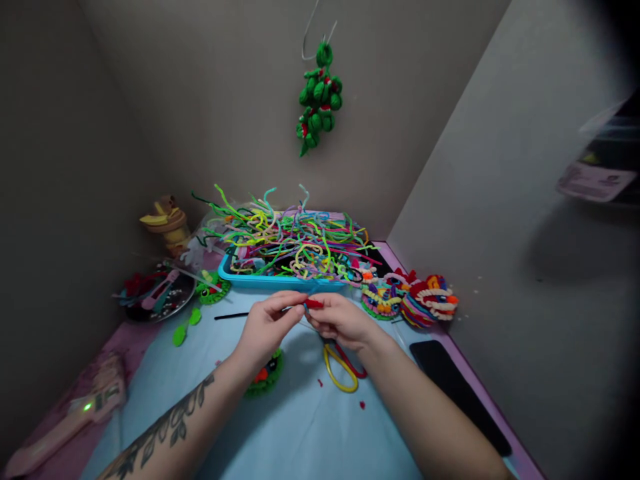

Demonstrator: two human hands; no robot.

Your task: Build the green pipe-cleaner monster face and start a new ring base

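Note:
My left hand (274, 323) and my right hand (345, 320) meet above the blue cloth, both with fingers pinched. Between them is a small red piece (313, 304), apparently of pipe cleaner, with a bit of blue by the fingertips. Just under my right hand lie scissors (341, 370) with yellow and red handles, their blades mostly hidden. A thin black stick (231, 316) shows to the left of my left hand. A round green craft piece (270, 373) with orange and black parts is partly covered by my left wrist.
Behind my hands stands a blue tray (280, 282) heaped with pipe cleaners (305, 240). Finished colourful pieces (427, 300) and a dark phone-like slab (457, 393) are on the right. On the left are a pink glue gun (75, 417) with a green light and a metal plate (175, 300).

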